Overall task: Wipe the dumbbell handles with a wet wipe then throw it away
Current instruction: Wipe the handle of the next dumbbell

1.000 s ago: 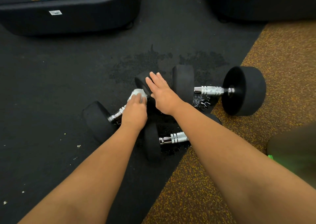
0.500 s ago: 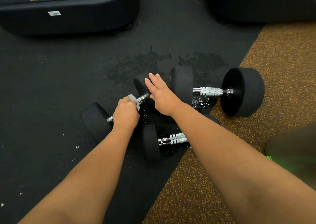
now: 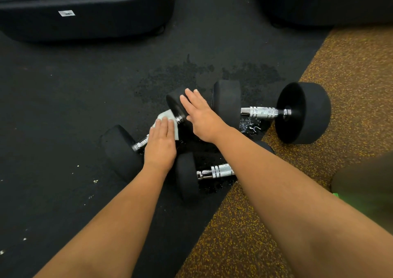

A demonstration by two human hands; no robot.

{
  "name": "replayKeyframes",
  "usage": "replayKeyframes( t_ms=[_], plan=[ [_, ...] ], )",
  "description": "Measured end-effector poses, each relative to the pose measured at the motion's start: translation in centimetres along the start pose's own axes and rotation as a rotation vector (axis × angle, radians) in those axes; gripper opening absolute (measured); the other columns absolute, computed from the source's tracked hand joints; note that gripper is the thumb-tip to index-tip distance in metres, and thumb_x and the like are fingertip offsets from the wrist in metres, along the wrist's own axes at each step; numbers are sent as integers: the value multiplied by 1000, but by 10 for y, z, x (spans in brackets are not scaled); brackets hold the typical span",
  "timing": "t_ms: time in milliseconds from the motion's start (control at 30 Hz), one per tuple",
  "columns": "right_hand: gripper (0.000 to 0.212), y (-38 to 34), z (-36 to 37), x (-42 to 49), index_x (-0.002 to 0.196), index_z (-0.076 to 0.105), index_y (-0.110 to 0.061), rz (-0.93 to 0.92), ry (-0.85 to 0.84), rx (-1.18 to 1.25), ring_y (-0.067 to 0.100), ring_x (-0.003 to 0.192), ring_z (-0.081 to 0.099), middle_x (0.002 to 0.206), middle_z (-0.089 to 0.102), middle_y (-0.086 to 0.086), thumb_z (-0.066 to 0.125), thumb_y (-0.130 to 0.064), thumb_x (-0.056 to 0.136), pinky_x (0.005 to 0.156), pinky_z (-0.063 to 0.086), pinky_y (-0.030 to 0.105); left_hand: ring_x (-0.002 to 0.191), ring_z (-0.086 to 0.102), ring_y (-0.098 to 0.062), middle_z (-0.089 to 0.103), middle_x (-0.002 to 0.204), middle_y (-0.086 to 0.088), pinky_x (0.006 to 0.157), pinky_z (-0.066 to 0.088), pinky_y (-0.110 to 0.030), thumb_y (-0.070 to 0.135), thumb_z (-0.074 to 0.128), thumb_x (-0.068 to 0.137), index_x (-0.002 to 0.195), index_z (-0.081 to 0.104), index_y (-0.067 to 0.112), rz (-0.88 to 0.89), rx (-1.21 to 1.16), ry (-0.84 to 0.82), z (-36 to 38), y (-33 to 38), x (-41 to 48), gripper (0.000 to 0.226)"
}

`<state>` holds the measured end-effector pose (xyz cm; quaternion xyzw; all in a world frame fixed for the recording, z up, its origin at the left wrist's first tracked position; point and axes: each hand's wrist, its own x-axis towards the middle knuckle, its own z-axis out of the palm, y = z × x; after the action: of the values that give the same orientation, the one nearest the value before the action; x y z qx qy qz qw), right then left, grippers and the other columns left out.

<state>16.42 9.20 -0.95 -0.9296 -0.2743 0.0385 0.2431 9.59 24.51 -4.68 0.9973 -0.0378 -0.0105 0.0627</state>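
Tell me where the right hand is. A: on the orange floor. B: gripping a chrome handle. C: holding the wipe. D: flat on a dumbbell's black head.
D: the right hand lies with straight fingers on the dumbbell head; the left hand presses the wipe.

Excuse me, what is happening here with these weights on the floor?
A person is wiping dumbbells on a gym floor. The left hand presses a white wet wipe onto the metal handle of the left dumbbell, while the right hand rests flat on its far weight head. The right dumbbell and the near dumbbell lie untouched, with water drops between them.
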Motion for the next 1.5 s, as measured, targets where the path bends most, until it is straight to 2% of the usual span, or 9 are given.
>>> replayKeyframes(
  t_ms=[167, 467, 633, 833, 933, 1167, 1333, 1400, 1500],
  plan=[
    [63, -2, -1, -1, 149, 13, -6, 2, -11, 3, 30, 147, -6, 159, 1, 12, 45, -2, 95, 120, 11, 44, 142, 18, -38, 23, 153, -21, 116, 15, -48, 9, 38, 96, 148, 16, -1, -88, 46, -14, -4, 8, 4, 58],
    [62, -1, -1, 0, 150, 12, -7, 9, -20, 6, 30, 147, -8, 159, 0, 11, 43, -4, 96, 120, 10, 45, 144, 15, -30, 18, 156, -11, 117, 16, -40, 6, 46, 92, 149, 16, 5, 36, 9, -94, -25, 8, 19, 65],
    [63, -2, -3, -1, 150, 12, -6, 7, -26, 2, 30, 147, -8, 159, 0, 11, 44, -3, 96, 120, 11, 46, 144, 13, -33, 22, 154, -15, 118, 11, -41, 4, 50, 88, 147, 23, 3, -103, -40, -55, -16, 8, 1, 65],
    [64, -3, -4, 0, 150, 11, -6, 6, -45, -25, 31, 147, -8, 159, -1, 11, 45, -3, 96, 120, 11, 44, 124, 38, -35, 47, 128, -15, 108, 31, -43, 5, 53, 82, 128, 44, -2, -181, 5, -40, -15, 13, 9, 47],
    [65, -4, -4, 0, 150, 9, -7, 20, -53, -23, 29, 147, -9, 160, -3, 10, 44, -3, 96, 120, 10, 44, 117, 43, -31, 50, 121, -13, 105, 32, -41, 2, 54, 79, 120, 47, 0, -124, -54, -66, -23, 18, 20, 42],
    [64, -4, -7, 0, 150, 8, -7, 18, -71, -37, 30, 147, -10, 159, -4, 10, 43, -5, 97, 120, 9, 44, 119, 42, -28, 42, 130, -9, 105, 33, -40, 1, 50, 83, 133, 41, 4, -20, -36, -88, -32, 14, 20, 50],
    [67, -4, -7, -1, 150, 9, -7, 15, -60, -33, 30, 147, -9, 159, -2, 10, 46, -1, 94, 121, 9, 44, 122, 40, -30, 46, 129, -13, 107, 31, -40, 4, 52, 85, 133, 39, 1, -138, 38, -35, -18, 5, 5, 50],
    [67, -4, -6, -1, 150, 10, -7, 15, -57, -29, 30, 147, -9, 159, -2, 10, 46, 0, 94, 121, 9, 44, 117, 46, -32, 53, 123, -16, 104, 35, -41, 3, 51, 84, 125, 46, -1, -190, 15, -36, -19, 6, 7, 41],
    [68, -4, -3, 0, 150, 10, -7, 14, -47, -24, 31, 147, -9, 159, -2, 11, 47, 1, 93, 120, 10, 45, 101, 55, -36, 59, 108, -20, 87, 44, -42, 0, 50, 83, 108, 55, -1, -255, -49, -58, -29, 9, 19, 26]
  ],
)
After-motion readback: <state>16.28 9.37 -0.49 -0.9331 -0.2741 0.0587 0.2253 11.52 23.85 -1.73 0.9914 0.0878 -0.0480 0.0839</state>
